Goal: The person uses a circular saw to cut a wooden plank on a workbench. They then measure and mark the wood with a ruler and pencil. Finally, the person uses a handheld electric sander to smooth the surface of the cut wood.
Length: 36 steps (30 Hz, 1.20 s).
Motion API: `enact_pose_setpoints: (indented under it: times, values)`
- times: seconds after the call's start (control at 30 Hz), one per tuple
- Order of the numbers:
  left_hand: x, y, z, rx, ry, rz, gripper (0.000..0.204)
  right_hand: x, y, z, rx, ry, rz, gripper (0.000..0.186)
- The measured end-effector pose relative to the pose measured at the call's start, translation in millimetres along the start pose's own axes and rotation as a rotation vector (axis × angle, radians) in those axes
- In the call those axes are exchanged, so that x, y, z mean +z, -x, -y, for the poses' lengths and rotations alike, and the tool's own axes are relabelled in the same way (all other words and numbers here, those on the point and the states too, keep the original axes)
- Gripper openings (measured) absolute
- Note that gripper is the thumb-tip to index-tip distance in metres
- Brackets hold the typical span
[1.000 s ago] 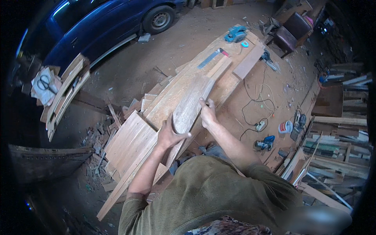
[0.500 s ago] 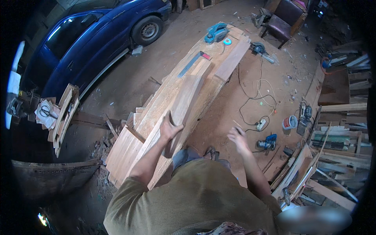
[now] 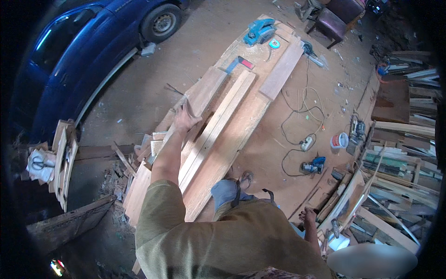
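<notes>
Positioning the board along the left side of the bench seems the step in hand; the left hand lies spread-fingered on it; the right hand hangs apart, too dim to tell its grip; next likely calls for steady alignment.

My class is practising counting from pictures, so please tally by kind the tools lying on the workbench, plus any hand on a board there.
Electric planer: 1
Tape measure: 1
Red-handled square: 1
Hand on a wooden board: 1, the left hand
Total: 4
</notes>
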State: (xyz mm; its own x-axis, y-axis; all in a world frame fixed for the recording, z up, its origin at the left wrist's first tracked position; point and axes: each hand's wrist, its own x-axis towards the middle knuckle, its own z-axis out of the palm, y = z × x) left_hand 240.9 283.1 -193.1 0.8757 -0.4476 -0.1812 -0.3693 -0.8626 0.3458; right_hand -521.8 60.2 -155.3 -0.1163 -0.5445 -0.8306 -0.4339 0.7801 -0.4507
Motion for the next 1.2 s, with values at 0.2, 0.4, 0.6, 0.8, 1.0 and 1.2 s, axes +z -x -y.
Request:
enact_pose_setpoints:
  times: [0.2,0.4,0.6,0.8,1.0,1.2]
  values:
    - [63,-34,21,0.063,0.040,0.162,0.120,51,18,17,-0.168,0.252,0.079,0.034]
    - [65,-25,17,0.187,0.124,-0.032,0.079,128,29,26,-0.274,0.220,0.122,0.044]
    - [38,63,-71,0.409,0.547,-0.082,0.043,146,21,-7,-0.270,0.240,0.054,0.045]
    - [44,178,-114,0.208,0.784,0.669,0.039,135,25,-62,-0.098,0.284,-0.004,0.041]
    - [73,228,-113,0.335,0.457,0.829,0.039,98,-6,-106,-0.020,0.251,-0.024,0.036]
    - [100,232,-128,0.286,0.188,0.872,0.039,56,-84,-95,-0.124,0.392,-0.017,0.043]
